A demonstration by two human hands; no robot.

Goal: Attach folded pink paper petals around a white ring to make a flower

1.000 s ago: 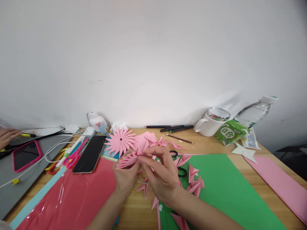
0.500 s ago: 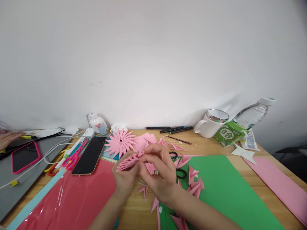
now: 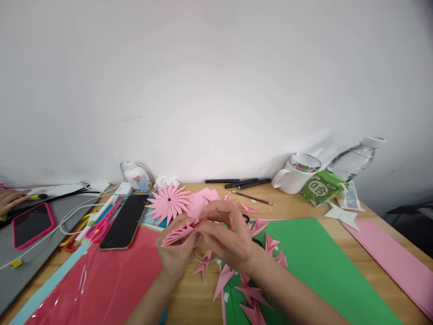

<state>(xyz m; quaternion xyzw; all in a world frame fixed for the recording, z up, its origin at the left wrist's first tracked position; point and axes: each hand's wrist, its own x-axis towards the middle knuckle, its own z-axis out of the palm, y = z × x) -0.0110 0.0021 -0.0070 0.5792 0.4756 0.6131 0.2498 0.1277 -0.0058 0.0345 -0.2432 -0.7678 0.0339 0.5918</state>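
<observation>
My left hand (image 3: 174, 258) is closed around a fan-like stack of folded pink paper pieces (image 3: 178, 234), its pleats facing up and left. The fingertips of my right hand (image 3: 230, 231) pinch the right end of this stack; exactly what lies between them is hidden. Behind my hands lies a pink paper star wheel (image 3: 169, 201) with many points and a small dark centre. Loose folded pink pieces (image 3: 223, 280) are scattered below and right of my hands. Part of a roll of tape or ring (image 3: 204, 261) shows beneath my right hand.
Green paper (image 3: 314, 266) lies right, red sheets (image 3: 111, 271) left. A black phone (image 3: 125, 222), pink scissors (image 3: 105, 223), a white mug (image 3: 297, 174), a water bottle (image 3: 355, 158) and markers (image 3: 248, 183) surround the work. Another person's hand (image 3: 11, 200) is at far left.
My right hand has turned slightly and its fingers are closer together at the stack's end. More loose pink pieces show under my right wrist. The view has shifted slightly.
</observation>
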